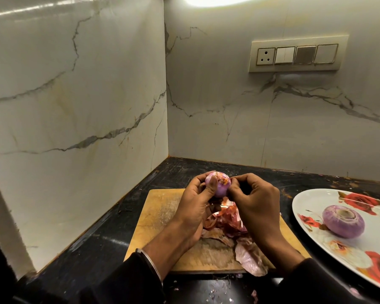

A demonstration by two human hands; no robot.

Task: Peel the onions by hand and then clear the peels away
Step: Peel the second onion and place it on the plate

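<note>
The table point(101, 242) was a dark, glossy stone top, scuffed and littered with small peel scraps near the person's sleeves. It ran into a corner formed by two white marble-look walls point(75, 95) with grey veins; a bright light glared off the wall high above the hands. On the wall beyond and to the right of the hands sat a cream switch plate point(298, 54) with one three-pin socket and three further panels. No brand, label or writing could be read anywhere.

A worn wooden cutting board point(160, 207) lay under the hands. The left hand point(193, 205) gripped a purple onion point(218, 184), fingers curled round its far side and thumb pressed on its near face, raised above the board. The right hand point(256, 202) touched the onion's right side, its fingers curled and pinching at the skin there. A thin bracelet point(150, 263) circled the left wrist.

Below and between the hands a heap of reddish onion peels point(228, 224) lay on the board, one pale piece reaching its near edge. Well to the right of the right hand, a white oval plate point(312, 200) printed with red roses held a peeled onion point(343, 223).
</note>
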